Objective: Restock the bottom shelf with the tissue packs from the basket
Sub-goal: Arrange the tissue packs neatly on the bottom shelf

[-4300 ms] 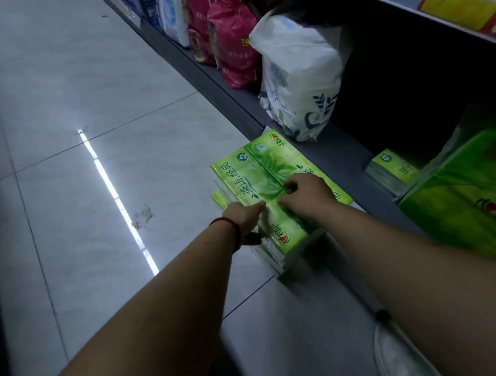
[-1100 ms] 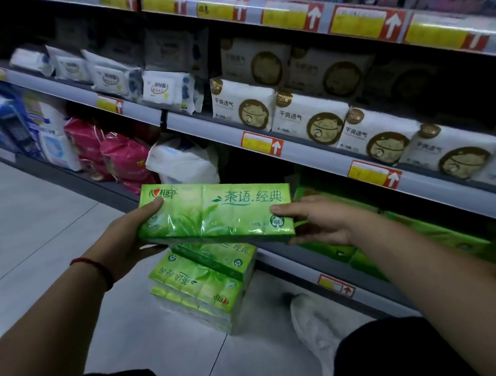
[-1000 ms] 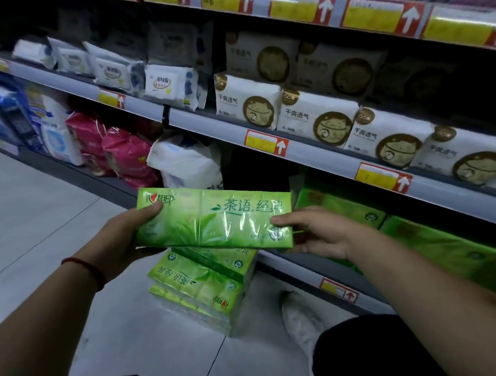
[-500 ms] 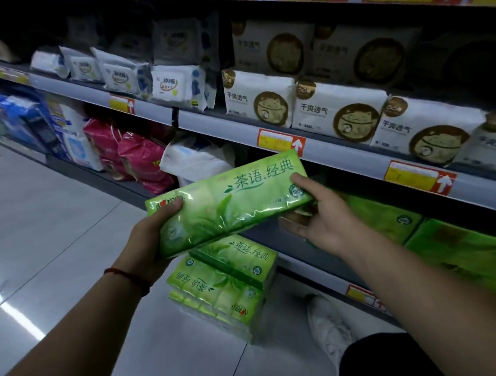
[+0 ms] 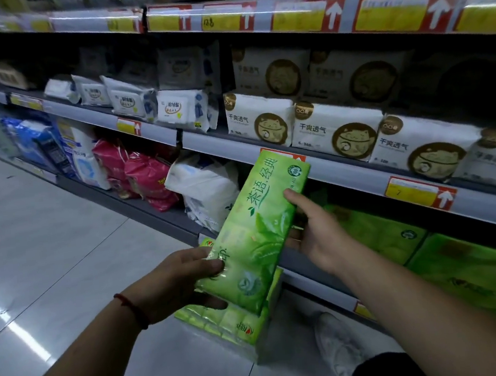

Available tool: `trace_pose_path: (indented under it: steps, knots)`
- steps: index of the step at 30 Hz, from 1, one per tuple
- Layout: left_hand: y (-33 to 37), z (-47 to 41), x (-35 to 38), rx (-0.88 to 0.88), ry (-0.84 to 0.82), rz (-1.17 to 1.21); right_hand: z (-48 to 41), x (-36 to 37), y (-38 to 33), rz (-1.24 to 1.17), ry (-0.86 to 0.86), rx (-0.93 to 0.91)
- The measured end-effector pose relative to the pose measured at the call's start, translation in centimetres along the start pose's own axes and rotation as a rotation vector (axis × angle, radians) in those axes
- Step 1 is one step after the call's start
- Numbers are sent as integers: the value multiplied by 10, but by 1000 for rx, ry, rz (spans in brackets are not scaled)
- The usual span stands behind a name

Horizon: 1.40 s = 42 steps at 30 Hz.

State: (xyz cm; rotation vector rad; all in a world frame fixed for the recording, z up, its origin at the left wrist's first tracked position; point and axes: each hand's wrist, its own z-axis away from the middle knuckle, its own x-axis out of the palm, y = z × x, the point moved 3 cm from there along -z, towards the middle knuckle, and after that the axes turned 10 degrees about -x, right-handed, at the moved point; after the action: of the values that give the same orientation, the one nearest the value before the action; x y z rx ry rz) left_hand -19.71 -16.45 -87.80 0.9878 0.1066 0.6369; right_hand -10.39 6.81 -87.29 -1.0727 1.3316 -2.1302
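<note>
Our left hand (image 5: pixel 177 282) and right hand (image 5: pixel 314 233) clasp the tilted tissue pack (image 5: pixel 260 232) just before the bottom shelf (image 5: pixel 164 214); we should level it, then slide it beside the green packs (image 5: pixel 381 235) there.

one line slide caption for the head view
A green tissue pack, tilted, held by left hand and right hand over the floor stack beside matching packs on the bottom shelf

Tilted green tissue pack (image 5: pixel 260 232) gripped by left hand (image 5: pixel 177 282), right hand (image 5: pixel 314 233).
</note>
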Motion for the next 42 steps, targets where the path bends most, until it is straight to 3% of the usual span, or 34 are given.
trace_pose_path:
  steps: [4, 7, 10, 15, 20, 27, 30, 34, 37, 39, 42]
  knots:
    - [-4, -4, -4, 11, 15, 24, 8, 1, 7, 171, -127, 50]
    - [-11, -9, -6, -38, 16, 118, 24, 3, 26, 411, -322, 241]
    - [-16, -13, -7, -70, 26, 125, 37, 7, 47, 461, -445, 382]
    - [-23, -26, -12, -102, 76, 123, 34, 10, 65, 325, -332, 384]
    - [-29, -45, -24, -115, 16, 152, 4, -1, 85, 184, -224, 355]
    - [-19, -94, -26, -186, 170, 208, -44, -15, 96, 247, -154, 371]
    - [-12, -127, -31, -235, 168, 114, -72, -22, 103, 262, -127, 421]
    - [-12, -183, -51, -294, 182, -220, -121, -39, 118, 261, -85, 465]
    - [-20, -229, -60, -293, 172, -280, -153, -52, 129, 335, -62, 514]
    - [-28, -259, -61, -270, 171, -239, -170, -60, 134, 357, -39, 527]
    - [-39, -297, -62, -175, 253, 9, -191, -71, 145, 323, 14, 490]
